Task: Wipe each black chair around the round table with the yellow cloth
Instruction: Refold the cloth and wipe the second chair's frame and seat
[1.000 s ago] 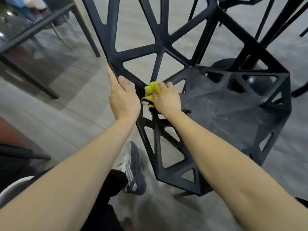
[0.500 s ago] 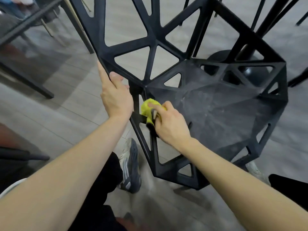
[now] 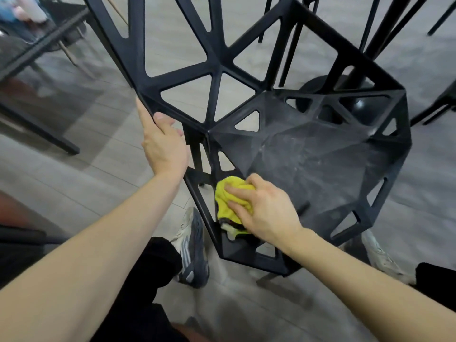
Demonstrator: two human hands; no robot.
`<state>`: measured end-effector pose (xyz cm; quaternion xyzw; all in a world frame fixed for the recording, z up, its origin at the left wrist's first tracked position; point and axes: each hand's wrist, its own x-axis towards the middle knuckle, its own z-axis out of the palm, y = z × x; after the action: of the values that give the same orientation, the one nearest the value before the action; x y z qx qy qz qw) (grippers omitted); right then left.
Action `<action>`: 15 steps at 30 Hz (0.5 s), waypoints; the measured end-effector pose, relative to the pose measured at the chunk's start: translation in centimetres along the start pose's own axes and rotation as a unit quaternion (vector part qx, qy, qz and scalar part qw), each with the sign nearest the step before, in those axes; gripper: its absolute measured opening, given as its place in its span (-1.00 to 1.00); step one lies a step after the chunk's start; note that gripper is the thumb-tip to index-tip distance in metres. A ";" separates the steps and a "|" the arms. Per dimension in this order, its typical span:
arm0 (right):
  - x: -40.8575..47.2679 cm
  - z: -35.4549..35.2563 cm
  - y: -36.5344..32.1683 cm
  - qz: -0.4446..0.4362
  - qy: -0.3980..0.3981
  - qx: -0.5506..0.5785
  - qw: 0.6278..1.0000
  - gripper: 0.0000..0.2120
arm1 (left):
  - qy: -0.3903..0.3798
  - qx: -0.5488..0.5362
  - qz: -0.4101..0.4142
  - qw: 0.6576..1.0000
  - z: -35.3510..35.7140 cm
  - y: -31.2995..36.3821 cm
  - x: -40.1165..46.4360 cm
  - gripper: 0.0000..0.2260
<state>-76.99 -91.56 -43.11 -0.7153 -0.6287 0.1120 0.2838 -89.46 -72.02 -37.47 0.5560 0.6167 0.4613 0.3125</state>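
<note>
Curled over the bunched cloth (image 3: 230,201), my right hand (image 3: 267,212) presses it onto the near left corner of the chair (image 3: 320,164) seat, fingers (image 3: 233,188) bent into the yellow folds. My left hand (image 3: 164,146) grips the left edge of the open-lattice backrest, thumb on the front, forefinger straight along the edge. The seat is dull black and smeared with pale dust. Grey plank floor (image 3: 86,174) lies underneath; my shoe (image 3: 191,250) stands beside the near corner, and a dark table (image 3: 37,60) is far left.
</note>
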 end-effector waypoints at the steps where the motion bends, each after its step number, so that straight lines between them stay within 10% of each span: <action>1: -0.5 -0.2 0.4 -0.002 -0.002 -0.004 1.000 -0.67 | 0.001 0.003 0.000 1.000 0.0 0.0 0.0 -0.48; 9: 7.1 1.2 -3.9 0.039 0.011 0.201 0.979 -0.69 | -0.006 -0.053 0.008 0.999 0.2 -1.1 0.9 -0.43; 15: 6.0 0.3 0.7 0.042 -0.040 0.061 0.996 -0.66 | -0.010 -0.065 0.001 0.998 0.2 -0.9 0.7 -0.44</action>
<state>-75.46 -85.75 -42.58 -0.7174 -0.6007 0.1904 0.2970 -89.82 -71.22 -38.26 0.5394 0.5817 0.4952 0.3543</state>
